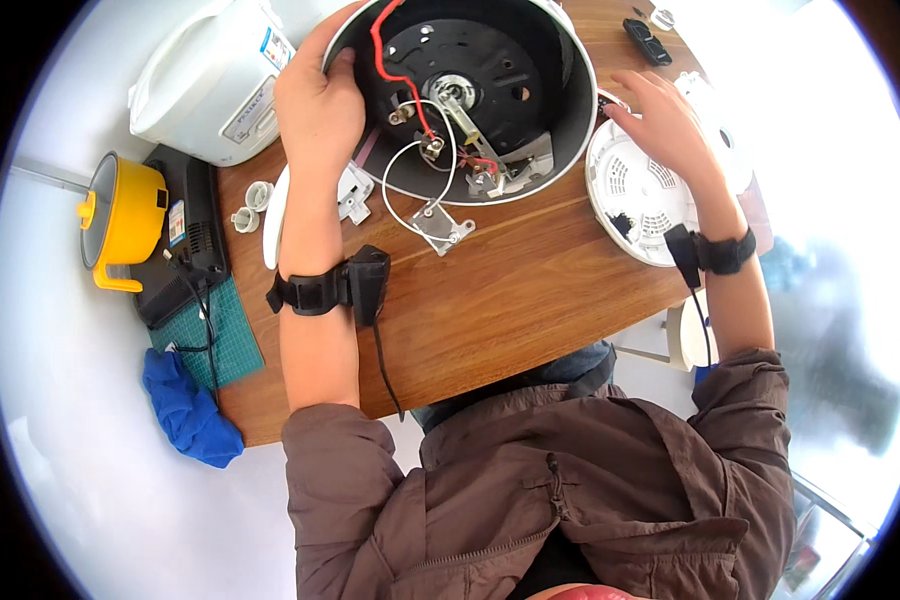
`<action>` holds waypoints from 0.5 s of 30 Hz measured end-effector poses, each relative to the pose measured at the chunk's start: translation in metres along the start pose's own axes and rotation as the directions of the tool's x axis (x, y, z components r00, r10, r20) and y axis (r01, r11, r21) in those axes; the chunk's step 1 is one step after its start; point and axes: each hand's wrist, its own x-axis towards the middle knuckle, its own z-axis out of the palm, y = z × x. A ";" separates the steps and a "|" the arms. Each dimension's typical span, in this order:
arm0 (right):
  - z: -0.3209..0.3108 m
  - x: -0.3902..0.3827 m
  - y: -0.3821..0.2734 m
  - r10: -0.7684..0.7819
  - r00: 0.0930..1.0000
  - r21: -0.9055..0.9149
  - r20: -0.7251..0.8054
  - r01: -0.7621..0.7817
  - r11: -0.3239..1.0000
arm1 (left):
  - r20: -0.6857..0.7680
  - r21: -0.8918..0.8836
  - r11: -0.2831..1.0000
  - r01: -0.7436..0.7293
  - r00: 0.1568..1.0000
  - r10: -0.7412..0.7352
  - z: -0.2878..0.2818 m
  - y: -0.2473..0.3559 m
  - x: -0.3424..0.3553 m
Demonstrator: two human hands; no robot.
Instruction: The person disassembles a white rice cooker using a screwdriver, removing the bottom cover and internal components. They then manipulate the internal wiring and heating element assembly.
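The left hand (317, 108) grips tight, with its thumb (342, 68) pointing up. The left arm (315, 225) comes up to that grip from below. Well to the right of the grip, the right hand (667, 130) is loose, fingers (648, 88) apart.

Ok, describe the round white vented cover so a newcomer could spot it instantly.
On the wooden table, find the big dark-lined round housing, its rim in the left hand. Right of it, partly hidden by the right hand, lies the round white cover. Its fan-like slots and a black patch near its edge set it apart from the housing.
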 end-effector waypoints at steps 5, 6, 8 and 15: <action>0.031 0.026 0.022 -0.009 0.982 -0.018 0.186 0.013 1.000 | 0.046 -0.040 0.999 0.012 0.999 -0.010 -0.002 0.037 -0.002; 0.034 0.029 0.023 -0.002 0.976 -0.023 0.216 0.007 1.000 | 0.063 -0.083 0.996 0.022 0.998 -0.017 -0.001 0.036 -0.002; 0.037 0.033 0.023 -0.005 0.976 -0.035 0.216 0.012 0.999 | 0.057 -0.058 0.998 -0.007 0.998 0.010 -0.001 0.036 -0.002; 0.056 0.047 0.034 0.037 0.983 0.005 0.180 -0.039 0.999 | 0.039 -0.077 0.995 -0.062 0.997 0.065 0.003 0.028 -0.002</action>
